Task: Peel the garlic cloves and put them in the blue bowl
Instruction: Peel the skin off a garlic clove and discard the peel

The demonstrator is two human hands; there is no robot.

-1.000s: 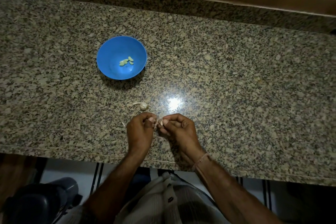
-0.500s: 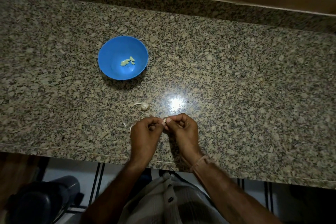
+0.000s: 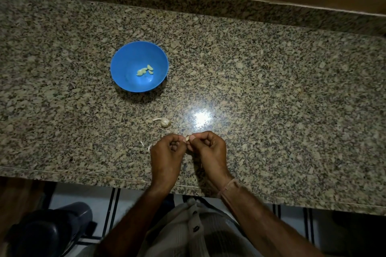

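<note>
A blue bowl (image 3: 125,62) stands on the granite counter, up and left of my hands, with a few peeled garlic cloves (image 3: 145,70) on its bottom. Between the bowl and my hands lies a small garlic bulb (image 3: 164,122) with a short stem. Near the counter's front edge my left hand (image 3: 167,155) and my right hand (image 3: 208,149) meet fingertip to fingertip. Together they pinch one pale garlic clove (image 3: 188,137), mostly hidden by the fingers.
Bits of garlic skin (image 3: 142,143) lie on the counter (image 3: 271,89) just left of my left hand. A bright light reflection sits right of the bulb. A raised granite backsplash runs along the far edge. A dark object stands on the floor at lower left.
My two hands have drawn closer together around the clove and shifted slightly right. Bowl and bulb have not moved.
</note>
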